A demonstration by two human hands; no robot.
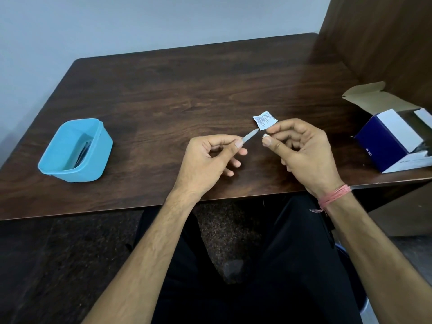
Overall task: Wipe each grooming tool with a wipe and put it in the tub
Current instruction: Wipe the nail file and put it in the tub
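Our left hand (205, 160) pinches a slim tool (250, 134); our right hand (304, 150) pinches a wipe sachet (264, 119) above the table (187, 90), tub (74, 150) well left near its edge.

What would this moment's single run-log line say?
left hand: pinches slim tool | right hand: pinches wipe sachet | tub: on table at left, dark items inside

I'm looking at a dark brown wood-grain table (163, 94) with a light blue plastic tub (74, 150) on it. There's a small white paper sachet (264, 119) printed with fine dark text, and a slim pale grey tool (250, 134). A navy-and-white cardboard box (392, 139) shows plain tan flaps. Pink thread band (334, 195) on the wrist, black trousers (292, 253) below.
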